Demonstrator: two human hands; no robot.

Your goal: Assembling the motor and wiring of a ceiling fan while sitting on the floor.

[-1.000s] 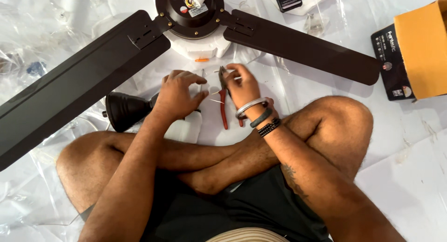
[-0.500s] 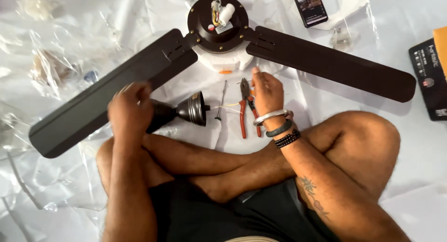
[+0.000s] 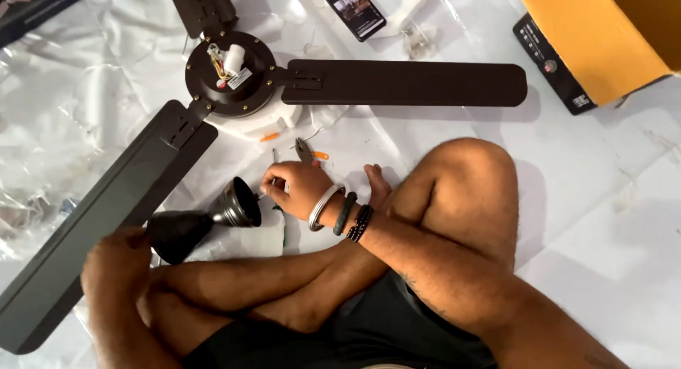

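Canopy cups (image 3: 202, 223), two dark funnel-shaped pieces joined on a short rod, lie on the plastic-covered floor (image 3: 603, 220) just in front of the person's crossed legs. Their long axis runs roughly left to right, tilted a little upward toward the right.

Head view: the left hand (image 3: 117, 266) is closed around the wider cup at the left end, so that end is held. The right hand (image 3: 298, 188) sits just right of the narrower cup's open mouth, fingers curled shut on a thin metal tool whose tip points toward that mouth; what kind of tool it is cannot be told. So the cups lie to the left of the right hand, between the two hands, and the left hand is the one touching them.

Orange-handled pliers (image 3: 308, 152) rest just beyond the right hand. Farther out lies a dark ceiling fan (image 3: 230, 74), with a phone (image 3: 352, 10) and a yellow box (image 3: 603, 39) well apart.
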